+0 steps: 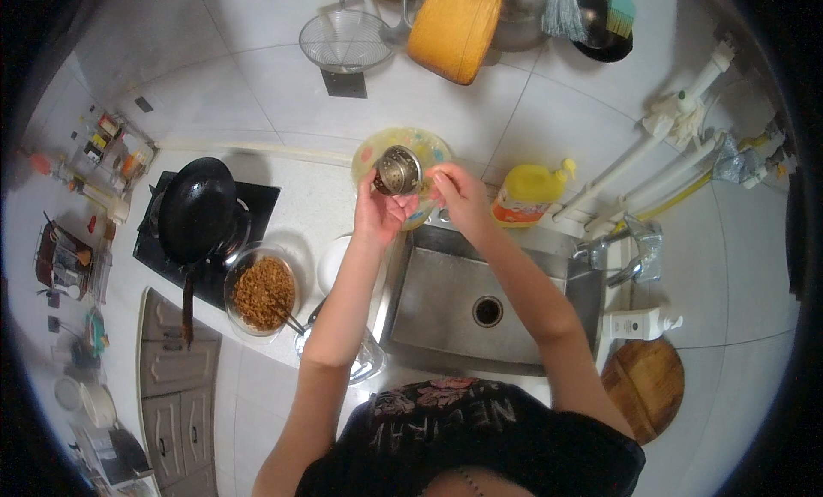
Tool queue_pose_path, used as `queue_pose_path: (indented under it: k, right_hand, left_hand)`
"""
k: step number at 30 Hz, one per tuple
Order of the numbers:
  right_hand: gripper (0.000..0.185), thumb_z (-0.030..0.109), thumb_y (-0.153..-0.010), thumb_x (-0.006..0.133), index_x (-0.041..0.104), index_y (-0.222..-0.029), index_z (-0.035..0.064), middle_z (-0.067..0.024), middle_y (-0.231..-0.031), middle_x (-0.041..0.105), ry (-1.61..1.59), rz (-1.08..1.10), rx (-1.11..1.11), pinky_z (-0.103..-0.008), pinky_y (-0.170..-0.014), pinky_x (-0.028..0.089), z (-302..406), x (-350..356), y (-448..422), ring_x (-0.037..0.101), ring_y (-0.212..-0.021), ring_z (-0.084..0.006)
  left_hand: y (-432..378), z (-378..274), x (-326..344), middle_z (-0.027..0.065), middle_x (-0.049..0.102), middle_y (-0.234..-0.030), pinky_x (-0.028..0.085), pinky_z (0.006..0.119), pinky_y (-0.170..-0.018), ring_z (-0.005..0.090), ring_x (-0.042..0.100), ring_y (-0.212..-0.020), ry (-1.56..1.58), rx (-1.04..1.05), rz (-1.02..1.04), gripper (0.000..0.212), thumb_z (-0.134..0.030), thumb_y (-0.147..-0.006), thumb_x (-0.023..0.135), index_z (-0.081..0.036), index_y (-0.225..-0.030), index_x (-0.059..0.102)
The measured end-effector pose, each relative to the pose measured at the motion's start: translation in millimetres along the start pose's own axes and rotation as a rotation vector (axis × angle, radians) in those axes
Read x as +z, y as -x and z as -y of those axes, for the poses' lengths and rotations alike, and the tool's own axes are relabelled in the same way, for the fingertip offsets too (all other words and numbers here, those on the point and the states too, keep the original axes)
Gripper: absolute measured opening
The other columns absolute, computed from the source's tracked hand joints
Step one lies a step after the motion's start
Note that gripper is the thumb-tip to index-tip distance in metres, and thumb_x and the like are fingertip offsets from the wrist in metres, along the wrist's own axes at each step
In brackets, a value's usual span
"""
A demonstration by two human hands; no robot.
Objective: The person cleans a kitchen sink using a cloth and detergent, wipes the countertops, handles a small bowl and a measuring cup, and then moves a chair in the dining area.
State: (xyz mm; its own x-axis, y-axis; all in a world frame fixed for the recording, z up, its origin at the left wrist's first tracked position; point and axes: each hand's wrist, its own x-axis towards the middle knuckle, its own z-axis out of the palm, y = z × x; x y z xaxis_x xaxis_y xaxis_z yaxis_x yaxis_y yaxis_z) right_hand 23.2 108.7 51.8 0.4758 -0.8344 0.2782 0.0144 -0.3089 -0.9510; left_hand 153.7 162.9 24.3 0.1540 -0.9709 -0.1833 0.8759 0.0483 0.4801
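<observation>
My left hand (382, 211) holds a small perforated metal strainer cup (398, 170) above a patterned round plate or lid (402, 137) at the back of the counter. The cup's perforated side faces the camera. Just right of it, my right hand (458, 192) has its thumb and fingertips pinched together; whether something small is between them cannot be told. Below my right forearm lies a stainless steel sink (443, 298). A yellow pump bottle (530, 192) stands right of my right hand. Left of my left forearm is a glass bowl of brown crumbly food (263, 294) with chopsticks in it.
A black wok (198, 211) rests on the cooktop (260, 201) at left. A white dish (331, 265) sits beside my left forearm. The faucet (624, 272), a white pump bottle (633, 323) and a round wooden board (649, 388) are at right. Utensils, including a wire skimmer (346, 42), hang above.
</observation>
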Motion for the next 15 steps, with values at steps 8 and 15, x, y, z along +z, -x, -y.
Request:
queue_pose_path:
  k: [8, 15]
  right_hand:
    - [0.030, 0.000, -0.061, 0.049, 0.055, -0.088, 0.0088, -0.0029, -0.093, 0.053, 0.642, 0.090, -0.693, -0.0381, -0.078, 0.032, 35.0, -16.6, 9.0, 0.043, -0.094, -0.0255]
    - [0.045, 0.000, -0.058, 0.051, 0.051, -0.102, 0.0097, -0.0041, -0.106, 0.047, 0.729, 0.176, -0.567, -0.0434, -0.084, 0.026, 1.3, 0.5, -18.0, 0.033, -0.106, -0.0300]
  left_hand:
    - [-1.0, -18.7, 8.0, 0.0090, 0.052, -0.097, 0.042, 0.033, -0.065, 0.0204, 0.050, -0.079, 0.025, -0.129, 0.188, 0.046, -0.045, -0.079, 0.029, -0.010, -0.103, 0.046]
    - [-30.3, -25.9, -1.4, 0.0057, 0.054, -0.095, 0.044, 0.030, -0.068, 0.0180, 0.052, -0.085, -0.317, -0.112, 0.078, 0.040, -0.042, -0.080, 0.036, -0.010, -0.102, 0.048]
